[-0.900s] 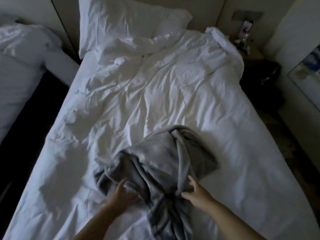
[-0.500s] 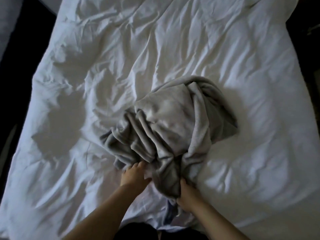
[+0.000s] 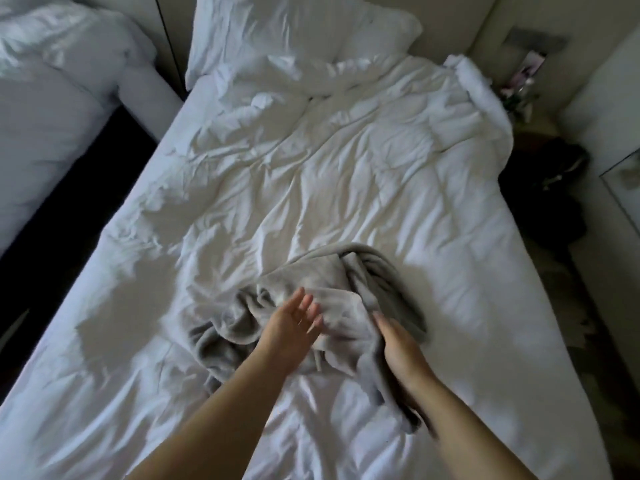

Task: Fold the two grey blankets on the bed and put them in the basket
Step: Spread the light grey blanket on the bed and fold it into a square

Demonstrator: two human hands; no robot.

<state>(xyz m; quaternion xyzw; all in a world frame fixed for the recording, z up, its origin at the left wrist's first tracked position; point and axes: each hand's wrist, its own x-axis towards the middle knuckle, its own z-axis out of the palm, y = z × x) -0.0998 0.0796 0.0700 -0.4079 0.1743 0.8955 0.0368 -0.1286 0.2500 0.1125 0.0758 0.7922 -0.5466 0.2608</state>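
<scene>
Where the two bare arms end, left hand [image 3: 292,327]: fingers straight and spread, holding nothing, above the grey blanket [image 3: 346,285].
right hand [image 3: 401,348]: fingers straight and together, gripping nothing, at the blanket's right edge.
grey blanket: crumpled heap on the near half of the white duvet [image 3: 311,174].
pillow [image 3: 294,29]: at the duvet's far end.

The bed [image 3: 86,375] carries a rumpled white duvet [image 3: 346,185], a pillow [image 3: 294,26] and a crumpled grey blanket [image 3: 349,289].

No writing, label, brand mark or number can be read anywhere; the small pinkish upright card [image 3: 531,65] at the far right is too blurred.
</scene>
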